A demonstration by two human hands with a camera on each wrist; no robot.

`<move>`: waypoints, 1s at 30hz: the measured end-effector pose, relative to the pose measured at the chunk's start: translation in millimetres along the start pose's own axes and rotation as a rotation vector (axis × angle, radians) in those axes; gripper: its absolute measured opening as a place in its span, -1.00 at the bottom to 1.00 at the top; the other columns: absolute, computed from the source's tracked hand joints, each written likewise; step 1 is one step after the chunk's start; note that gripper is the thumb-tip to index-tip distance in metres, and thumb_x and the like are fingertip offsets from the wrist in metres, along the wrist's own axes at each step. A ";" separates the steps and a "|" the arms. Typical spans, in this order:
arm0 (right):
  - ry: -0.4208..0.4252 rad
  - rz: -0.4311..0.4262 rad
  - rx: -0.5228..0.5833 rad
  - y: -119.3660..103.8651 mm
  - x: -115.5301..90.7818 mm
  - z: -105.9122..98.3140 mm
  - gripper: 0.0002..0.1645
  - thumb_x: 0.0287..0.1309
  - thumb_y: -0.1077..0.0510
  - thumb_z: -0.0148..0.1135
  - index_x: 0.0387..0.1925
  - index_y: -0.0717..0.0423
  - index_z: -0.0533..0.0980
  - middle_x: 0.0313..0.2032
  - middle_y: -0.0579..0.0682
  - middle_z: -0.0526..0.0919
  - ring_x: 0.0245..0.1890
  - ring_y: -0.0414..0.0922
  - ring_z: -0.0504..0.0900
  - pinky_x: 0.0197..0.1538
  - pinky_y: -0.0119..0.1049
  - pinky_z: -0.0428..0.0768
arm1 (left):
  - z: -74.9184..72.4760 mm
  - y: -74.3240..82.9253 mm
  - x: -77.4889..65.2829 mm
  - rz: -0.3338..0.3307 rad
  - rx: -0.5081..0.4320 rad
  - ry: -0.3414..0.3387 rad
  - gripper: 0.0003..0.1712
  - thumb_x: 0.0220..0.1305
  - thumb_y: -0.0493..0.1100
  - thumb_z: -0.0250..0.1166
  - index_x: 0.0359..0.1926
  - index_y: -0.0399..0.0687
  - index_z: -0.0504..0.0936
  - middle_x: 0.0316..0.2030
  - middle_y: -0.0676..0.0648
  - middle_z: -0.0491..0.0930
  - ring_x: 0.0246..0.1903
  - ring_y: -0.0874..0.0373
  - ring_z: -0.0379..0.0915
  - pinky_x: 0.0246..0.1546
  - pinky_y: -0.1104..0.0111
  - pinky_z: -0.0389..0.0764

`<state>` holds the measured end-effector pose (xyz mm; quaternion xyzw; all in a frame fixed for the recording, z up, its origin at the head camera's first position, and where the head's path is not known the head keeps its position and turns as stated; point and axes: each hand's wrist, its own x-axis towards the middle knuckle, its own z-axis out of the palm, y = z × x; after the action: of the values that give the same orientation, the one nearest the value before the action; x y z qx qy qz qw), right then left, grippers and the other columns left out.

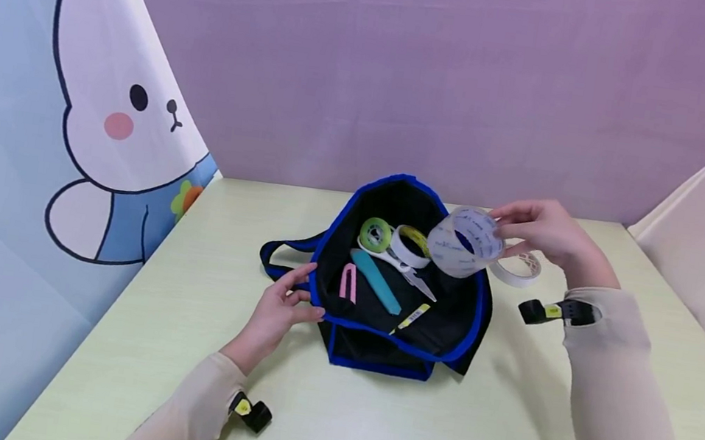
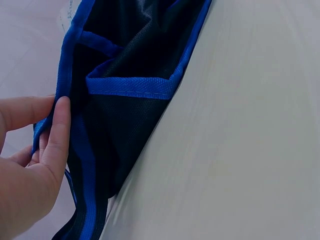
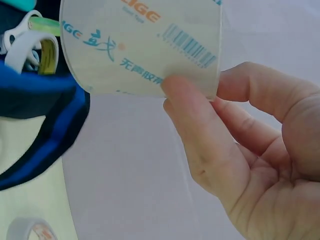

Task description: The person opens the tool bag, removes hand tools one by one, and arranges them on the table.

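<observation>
My right hand (image 1: pixel 547 234) pinches a wide roll of clear packing tape (image 1: pixel 455 252) by its edge, tilted over the right part of the bag's mouth. Printed lettering and a barcode show on the roll (image 3: pixel 145 45) in the right wrist view. With thumb and fingers my left hand (image 2: pixel 37 150) grips the blue-trimmed rim of the black tool bag (image 1: pixel 389 347) on its left side. Inside the bag lie a green tape roll (image 1: pixel 375 234), a white tape roll with a yellow core (image 1: pixel 403 249), scissors (image 1: pixel 414 280), a teal utility knife (image 1: pixel 377 283), a pink U-shaped tool (image 1: pixel 349 283) and a slim yellow item (image 1: pixel 413 316).
A white tape roll (image 1: pixel 519 277) lies on the pale table (image 1: pixel 325 425), just right of the bag. The bag's strap (image 1: pixel 281 251) loops out to the left. A purple cloth backdrop (image 1: pixel 411 79) hangs behind the table, with a rabbit-printed cloth (image 1: pixel 89 141) at left.
</observation>
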<state>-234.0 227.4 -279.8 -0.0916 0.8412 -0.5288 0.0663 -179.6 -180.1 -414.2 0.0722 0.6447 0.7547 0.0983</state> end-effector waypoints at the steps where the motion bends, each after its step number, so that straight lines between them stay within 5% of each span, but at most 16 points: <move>1: 0.009 0.003 0.000 1.4 -0.7 -2.7 -0.52 0.27 0.40 0.20 0.18 0.57 0.40 -0.30 -0.09 0.69 -0.26 -0.20 0.67 -0.25 -0.15 0.75 | -0.2 -0.1 0.0 0.000 0.000 -0.001 -0.10 0.13 -0.64 0.25 0.47 -0.14 0.24 0.16 -0.18 0.19 -0.23 0.16 0.47 -0.18 0.31 0.71; 6: 0.051 0.019 0.007 10.6 -5.8 -16.6 -0.55 0.26 0.40 0.21 0.16 0.49 0.44 -0.30 -0.17 0.70 -0.27 -0.24 0.67 -0.25 -0.17 0.75 | -0.5 -0.4 0.6 0.002 0.002 -0.006 -0.10 0.14 -0.64 0.24 0.47 -0.12 0.25 0.18 -0.19 0.19 -0.23 0.14 0.47 -0.18 0.30 0.71; 11: 0.092 0.025 0.076 22.3 -13.3 -32.0 -0.71 0.26 0.42 0.21 -0.06 0.11 0.64 -0.30 -0.21 0.69 -0.27 -0.25 0.67 -0.24 -0.18 0.75 | -0.4 -0.1 0.4 0.006 -0.003 -0.007 -0.11 0.14 -0.62 0.26 0.47 -0.12 0.25 0.17 -0.19 0.19 -0.22 0.12 0.47 -0.18 0.28 0.71; 17: 0.168 0.066 0.127 38.2 -20.8 -46.8 -0.66 0.28 0.35 0.25 -0.29 -0.21 0.68 -0.26 -0.25 0.65 -0.24 -0.28 0.66 -0.20 -0.20 0.74 | -0.2 2.1 -0.1 0.010 -0.003 -0.007 -0.11 0.14 -0.63 0.25 0.47 -0.12 0.25 0.17 -0.19 0.19 -0.22 0.13 0.47 -0.18 0.30 0.71; 30: 0.263 0.102 0.502 78.4 -33.4 -69.7 -0.61 0.23 0.50 0.18 -0.43 0.00 0.72 -0.41 -0.10 0.72 -0.40 -0.20 0.72 -0.34 -0.28 0.74 | 0.1 2.8 -1.4 0.011 -0.015 0.002 -0.11 0.13 -0.65 0.23 0.47 -0.14 0.25 0.15 -0.18 0.20 -0.25 0.15 0.47 -0.19 0.30 0.71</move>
<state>-222.5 329.4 -319.9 0.0394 0.6890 -0.7237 0.0036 -178.4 -180.8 -411.3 0.0742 0.6386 0.7602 0.0938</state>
